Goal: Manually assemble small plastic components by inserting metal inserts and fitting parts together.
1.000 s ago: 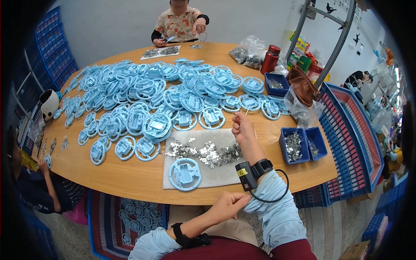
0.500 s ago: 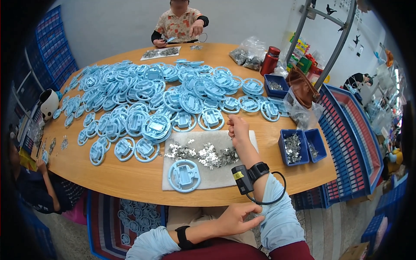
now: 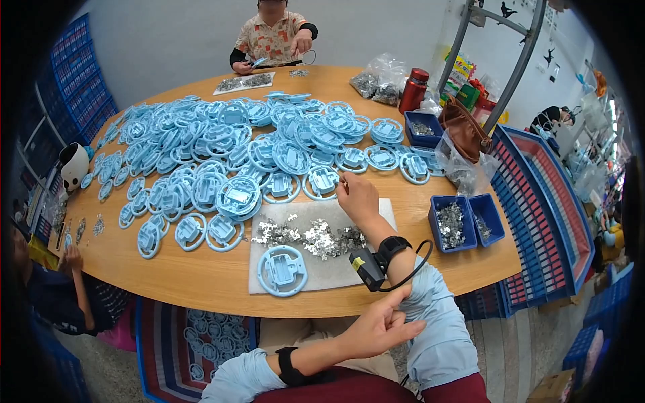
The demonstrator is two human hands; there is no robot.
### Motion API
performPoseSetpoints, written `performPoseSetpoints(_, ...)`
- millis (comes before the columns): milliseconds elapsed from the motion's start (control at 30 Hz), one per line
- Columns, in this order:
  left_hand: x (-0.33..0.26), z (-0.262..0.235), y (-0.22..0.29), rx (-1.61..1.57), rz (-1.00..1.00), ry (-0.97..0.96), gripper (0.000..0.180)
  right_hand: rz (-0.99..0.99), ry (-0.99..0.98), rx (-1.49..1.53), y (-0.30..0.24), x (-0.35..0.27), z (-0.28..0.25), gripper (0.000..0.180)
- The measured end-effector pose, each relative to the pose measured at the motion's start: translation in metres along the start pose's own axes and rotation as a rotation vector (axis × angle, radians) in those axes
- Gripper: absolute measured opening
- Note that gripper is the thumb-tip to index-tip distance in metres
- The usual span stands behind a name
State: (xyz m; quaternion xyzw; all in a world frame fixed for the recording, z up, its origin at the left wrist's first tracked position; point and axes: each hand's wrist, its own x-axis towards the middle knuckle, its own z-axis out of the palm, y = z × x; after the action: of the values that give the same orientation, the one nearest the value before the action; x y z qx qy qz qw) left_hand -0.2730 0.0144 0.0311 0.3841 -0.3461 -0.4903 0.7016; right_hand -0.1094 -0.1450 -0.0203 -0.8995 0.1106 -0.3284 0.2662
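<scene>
My right hand [image 3: 358,199] is closed, reaching past the far edge of a pale grey mat [image 3: 322,282]; whatever its fingers may hold is hidden. A small black camera [image 3: 369,269] is strapped on my right wrist, with a cable looping from it. My left hand [image 3: 379,327] is open, thumb and index finger apart, beside the light-blue sleeve [image 3: 433,322] of my right arm. On the mat lie a light-blue plastic wheel-shaped part [image 3: 283,271] and a row of small silvery metal pieces [image 3: 321,238].
Many similar blue parts [image 3: 238,195] are heaped across the wooden table [image 3: 175,282]. To the right stand blue bins [image 3: 449,225] of metal pieces, a red flask [image 3: 413,91] and stacked crates [image 3: 537,221]. A co-worker [image 3: 272,37] sits opposite, another person [image 3: 74,289] at left.
My right hand has moved slightly left and turned, still closed. My left hand has risen a little along the right sleeve, its index finger stretching out. The view has shifted slightly.
</scene>
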Motion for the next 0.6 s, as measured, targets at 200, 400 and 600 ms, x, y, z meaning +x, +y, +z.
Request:
performPoseSetpoints(200, 0.009, 0.016, 0.021, 0.288, -0.082, -0.017, 0.066, -0.233, -0.116, -0.191, -0.006, -0.012, 0.006, 0.007)
performPoseSetpoints(400, 0.008, 0.023, 0.017, 0.427, 0.076, -0.040, 0.054, -0.279, -0.315, -0.166, -0.008, -0.030, 0.010, 0.009)
performPoseSetpoints(600, 0.009, -0.018, 0.023, -0.238, -0.261, 0.057, 0.025, -0.239, -0.411, -0.062, -0.005, -0.047, -0.002, 0.011)
